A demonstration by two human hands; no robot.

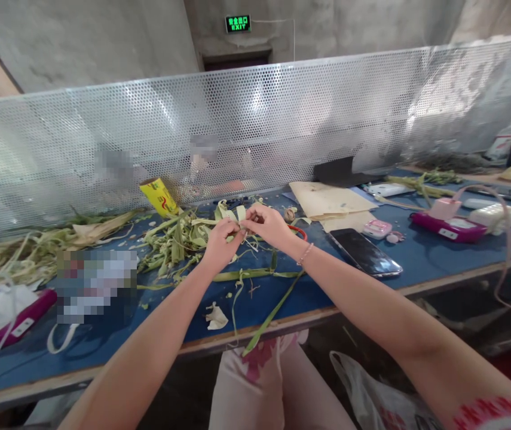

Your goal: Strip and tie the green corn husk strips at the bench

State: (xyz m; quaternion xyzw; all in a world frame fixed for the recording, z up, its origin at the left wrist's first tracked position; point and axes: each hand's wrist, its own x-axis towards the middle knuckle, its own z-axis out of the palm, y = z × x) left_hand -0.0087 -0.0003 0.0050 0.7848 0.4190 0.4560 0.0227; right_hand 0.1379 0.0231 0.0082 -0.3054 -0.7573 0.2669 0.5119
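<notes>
My left hand [223, 242] and my right hand [268, 226] meet over the middle of the blue table, fingertips close together. Both are closed in a pinch on a pale green leaf strip [241, 212] that sticks up between them. What lies right under the fingertips is hidden. Just beyond and to the left spreads a pile of green leaf strips and knotted pieces [172, 245]. A long green leaf blade [273, 313] hangs over the table's front edge, below the hands. Near it lies a dry whitish scrap [216, 316].
A phone [365, 252], brown paper sheets [329, 203] and purple power strips [450, 227] with cables lie to the right. At left are a second purple strip [15, 322] and dried leaves [98, 233]. A yellow box [159, 197] stands before the perforated metal screen [255, 119].
</notes>
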